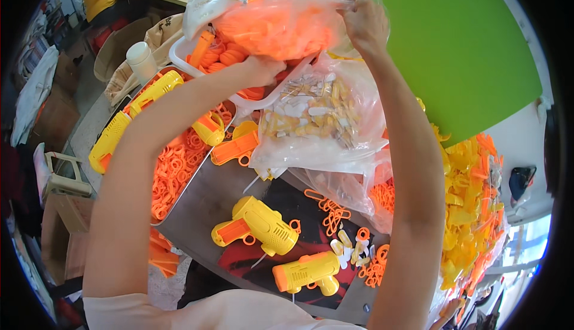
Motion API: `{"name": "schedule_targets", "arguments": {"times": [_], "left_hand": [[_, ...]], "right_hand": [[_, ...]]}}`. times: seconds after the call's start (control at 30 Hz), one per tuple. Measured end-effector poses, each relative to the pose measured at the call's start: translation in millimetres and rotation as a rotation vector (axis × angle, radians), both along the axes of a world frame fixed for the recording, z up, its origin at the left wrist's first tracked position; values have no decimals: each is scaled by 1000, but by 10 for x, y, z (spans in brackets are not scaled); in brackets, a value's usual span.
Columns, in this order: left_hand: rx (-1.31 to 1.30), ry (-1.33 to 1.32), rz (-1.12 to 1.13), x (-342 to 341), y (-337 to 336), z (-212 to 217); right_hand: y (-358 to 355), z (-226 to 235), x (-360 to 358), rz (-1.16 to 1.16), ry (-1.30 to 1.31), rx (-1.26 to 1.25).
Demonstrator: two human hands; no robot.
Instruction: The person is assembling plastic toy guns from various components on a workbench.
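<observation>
Gripping a clear plastic bag of orange parts [281, 25], long axis level, left hand [261, 70] underneath, right hand [366, 25] fingers clamped topside, we hold it above the white tray [179, 49].

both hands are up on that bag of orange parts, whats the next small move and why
Probably tip the clear plastic bag of orange parts toward the white tray beneath it: the left hand supports its underside, the right hand grips its top edge.

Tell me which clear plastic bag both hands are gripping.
The clear plastic bag of orange parts, raised at the top, gripped by the left hand and right hand; the bag of pale yellow pieces lies untouched below.
</observation>
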State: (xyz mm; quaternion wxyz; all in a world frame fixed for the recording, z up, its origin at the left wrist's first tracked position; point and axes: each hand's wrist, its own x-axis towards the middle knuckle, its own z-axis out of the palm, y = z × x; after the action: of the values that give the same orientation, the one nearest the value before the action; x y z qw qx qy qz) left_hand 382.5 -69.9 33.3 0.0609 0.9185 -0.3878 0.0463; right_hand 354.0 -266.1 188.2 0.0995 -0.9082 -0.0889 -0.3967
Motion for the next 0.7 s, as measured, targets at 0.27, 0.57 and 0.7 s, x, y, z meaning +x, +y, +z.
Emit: {"name": "schedule_targets", "arguments": {"times": [0.27,0.57,0.7], "left_hand": [[-244,35,-290,-741,495,507],[-481,538,-330,-2117,428,1301],[-392,666,-476,-2442,-119,1210]], "right_hand": [[8,-98,23,50,98,-120],[-172,5,-1953,491,290,100],[-486,-499,-3101,475,476,557]]}}
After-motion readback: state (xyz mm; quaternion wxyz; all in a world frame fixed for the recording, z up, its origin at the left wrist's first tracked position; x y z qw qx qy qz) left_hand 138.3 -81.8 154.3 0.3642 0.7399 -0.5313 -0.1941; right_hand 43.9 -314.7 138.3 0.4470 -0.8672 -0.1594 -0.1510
